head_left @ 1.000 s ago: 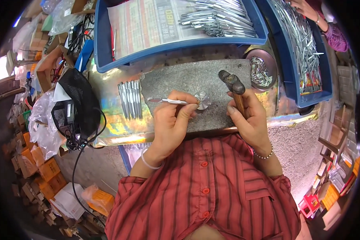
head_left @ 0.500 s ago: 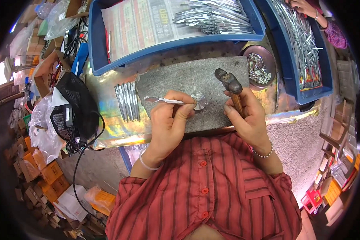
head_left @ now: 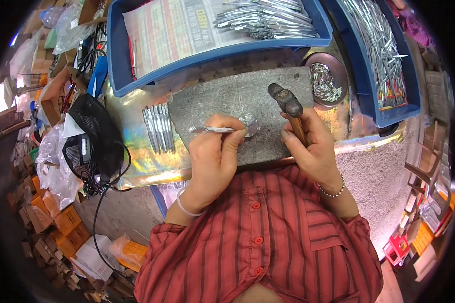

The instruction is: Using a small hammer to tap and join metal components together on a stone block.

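Observation:
My left hand (head_left: pixel 215 151) pinches a thin silver metal piece (head_left: pixel 207 130) that lies flat across a grey stone slab (head_left: pixel 217 98), its tip against a small round metal block (head_left: pixel 249 123). My right hand (head_left: pixel 311 146) grips the wooden handle of a small hammer (head_left: pixel 287 103), whose dark head is raised just right of the block. A short row of similar silver pieces (head_left: pixel 158 127) lies to the left of the slab on a shiny iridescent sheet (head_left: pixel 131 151).
A blue tray (head_left: pixel 136 81) lined with newspaper holds several silver pieces at the back. Another blue tray (head_left: pixel 389 101) at the right is full of them. A round dish (head_left: pixel 328 81) holds small metal bits. A black mesh pouch (head_left: pixel 93 134) with cables lies left.
The hammer head has lifted slightly and shifted to the right of the round block. My left hand keeps the silver piece in the same place.

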`<state>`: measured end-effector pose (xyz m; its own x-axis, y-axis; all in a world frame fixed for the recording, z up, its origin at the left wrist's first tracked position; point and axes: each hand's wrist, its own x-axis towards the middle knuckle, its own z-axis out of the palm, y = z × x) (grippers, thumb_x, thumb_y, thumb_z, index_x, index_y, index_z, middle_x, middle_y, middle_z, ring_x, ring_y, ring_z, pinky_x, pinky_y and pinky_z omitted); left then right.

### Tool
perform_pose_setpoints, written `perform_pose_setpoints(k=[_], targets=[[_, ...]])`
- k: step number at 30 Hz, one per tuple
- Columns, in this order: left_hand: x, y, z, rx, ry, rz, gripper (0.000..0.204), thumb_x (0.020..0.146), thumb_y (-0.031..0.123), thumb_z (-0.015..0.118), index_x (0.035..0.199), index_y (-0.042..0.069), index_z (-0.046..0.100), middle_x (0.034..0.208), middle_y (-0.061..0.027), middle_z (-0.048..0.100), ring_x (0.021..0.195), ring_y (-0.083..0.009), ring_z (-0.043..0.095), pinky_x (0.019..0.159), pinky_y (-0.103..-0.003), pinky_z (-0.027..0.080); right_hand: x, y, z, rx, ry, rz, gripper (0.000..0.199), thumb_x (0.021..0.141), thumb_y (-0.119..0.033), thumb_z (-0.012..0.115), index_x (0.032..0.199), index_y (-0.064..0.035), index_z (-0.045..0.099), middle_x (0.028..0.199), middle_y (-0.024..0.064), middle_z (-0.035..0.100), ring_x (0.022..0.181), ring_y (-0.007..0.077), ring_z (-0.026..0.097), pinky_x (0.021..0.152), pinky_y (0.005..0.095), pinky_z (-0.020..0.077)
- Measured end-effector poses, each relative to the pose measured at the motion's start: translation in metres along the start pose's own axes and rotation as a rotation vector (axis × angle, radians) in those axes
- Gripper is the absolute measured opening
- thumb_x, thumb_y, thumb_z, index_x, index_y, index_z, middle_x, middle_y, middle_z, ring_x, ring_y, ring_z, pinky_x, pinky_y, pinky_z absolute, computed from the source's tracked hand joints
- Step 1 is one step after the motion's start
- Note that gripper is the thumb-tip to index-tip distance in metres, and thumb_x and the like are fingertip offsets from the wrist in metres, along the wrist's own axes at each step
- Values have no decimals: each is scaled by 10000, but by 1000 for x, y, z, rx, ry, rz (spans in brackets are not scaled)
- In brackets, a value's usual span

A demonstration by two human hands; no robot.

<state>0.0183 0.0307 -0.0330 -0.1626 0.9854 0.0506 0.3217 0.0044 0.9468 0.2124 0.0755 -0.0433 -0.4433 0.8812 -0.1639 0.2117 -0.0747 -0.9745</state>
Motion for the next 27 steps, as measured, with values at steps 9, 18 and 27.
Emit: perform_pose_setpoints(k=[9,18,27], targets=[[4,6,-3,-25,-23,-65,11,832,-21,557,827,-18,566,735,-96,580,617,-182,599,542,-275,443,-1,0,0,-7,12,5,309,840,28,528,1140,7,453,887,17,513,771,51,496,686,186,406],[-5,9,6,505,-12,347,245,668,-49,549,893,47,556,792,-82,557,574,-250,587,489,-339,467,2,-10,5,108,50,-38,338,830,33,533,1157,15,449,924,42,531,791,70,524,700,204,429],[-9,7,2,311,-131,193,229,682,-12,540,901,50,517,780,-83,536,570,-233,594,471,-330,474,18,-67,2,-107,-244,-411,269,705,-38,696,944,-18,574,686,30,514,572,121,510,496,231,382]])
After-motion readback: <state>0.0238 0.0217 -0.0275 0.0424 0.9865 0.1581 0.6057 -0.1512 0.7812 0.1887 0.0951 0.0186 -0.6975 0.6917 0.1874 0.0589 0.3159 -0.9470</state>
